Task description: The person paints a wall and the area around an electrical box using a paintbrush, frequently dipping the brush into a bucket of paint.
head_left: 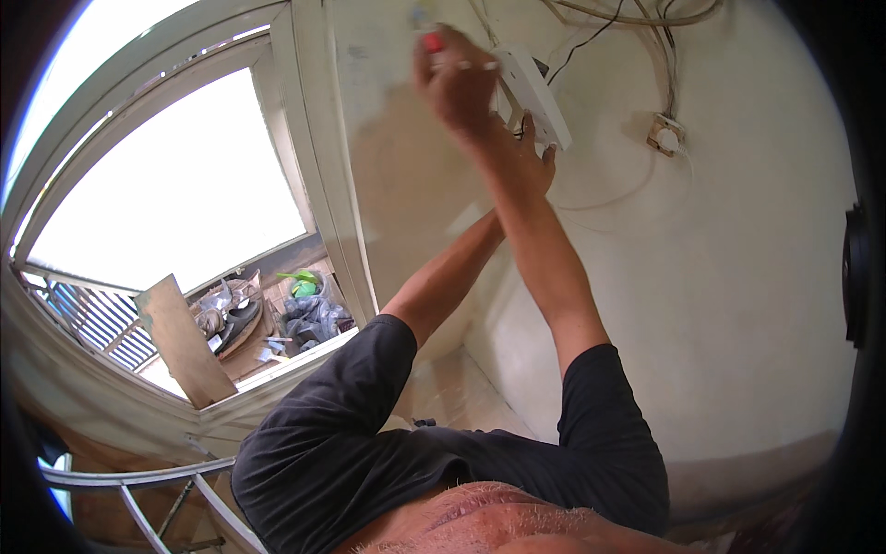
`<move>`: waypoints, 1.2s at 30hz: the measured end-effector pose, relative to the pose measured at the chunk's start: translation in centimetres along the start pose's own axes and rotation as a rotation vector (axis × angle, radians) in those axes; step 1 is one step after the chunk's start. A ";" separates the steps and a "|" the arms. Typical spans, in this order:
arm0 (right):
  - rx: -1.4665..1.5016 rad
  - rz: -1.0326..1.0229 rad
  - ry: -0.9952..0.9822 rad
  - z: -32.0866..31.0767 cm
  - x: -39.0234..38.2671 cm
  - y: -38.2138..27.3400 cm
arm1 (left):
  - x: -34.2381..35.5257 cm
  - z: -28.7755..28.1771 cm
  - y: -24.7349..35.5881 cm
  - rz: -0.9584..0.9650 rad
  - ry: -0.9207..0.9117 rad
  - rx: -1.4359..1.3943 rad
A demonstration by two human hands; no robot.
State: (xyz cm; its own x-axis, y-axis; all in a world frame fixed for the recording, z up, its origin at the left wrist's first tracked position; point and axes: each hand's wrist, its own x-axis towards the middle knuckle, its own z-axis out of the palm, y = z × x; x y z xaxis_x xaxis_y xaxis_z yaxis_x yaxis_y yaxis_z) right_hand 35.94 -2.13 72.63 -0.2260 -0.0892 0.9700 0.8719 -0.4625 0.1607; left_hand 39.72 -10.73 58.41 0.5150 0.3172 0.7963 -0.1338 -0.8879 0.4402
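Note:
My arms cross in front of the wall, the right forearm over the left. My right hand (pixel 459 88) is raised at the top and closed round a small red-ended object (pixel 432 42). Motion blur and the fingers hide the rest of it, so its kind is unclear. Just below and to the right, my left hand (pixel 531 162) grips the lower end of a white rectangular box (pixel 537 92) at the wall, two fingers showing against it. The right wrist covers part of the left hand. Thin wires show by the box's left side.
A socket (pixel 666 137) with a white plug sits on the right wall, below hanging cables (pixel 666 55). At left is an open window frame (pixel 323 138); outside lie a board (pixel 185 342), shoes (pixel 238 325) and bags (pixel 318 314). Metal rails (pixel 129 478) stand at lower left.

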 end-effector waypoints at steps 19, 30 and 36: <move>0.298 0.074 0.154 2.3 2.7 -10.1 | 2.1 0.2 -2.9 -0.006 -0.023 -0.229; 0.288 0.380 0.124 -1.8 1.7 3.3 | 2.7 3.6 -5.9 0.111 0.115 -0.210; 0.017 0.147 0.125 -1.0 -0.3 2.5 | 2.2 2.2 -3.2 0.143 0.208 -0.225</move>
State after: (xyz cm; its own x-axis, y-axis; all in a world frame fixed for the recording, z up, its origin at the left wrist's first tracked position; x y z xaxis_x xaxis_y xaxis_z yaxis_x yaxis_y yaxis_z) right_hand 37.73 -4.17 72.52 -0.1464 -0.2638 0.9534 0.9067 -0.4211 0.0227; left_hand 43.19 -7.89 57.82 0.2972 0.2763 0.9140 -0.3881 -0.8396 0.3800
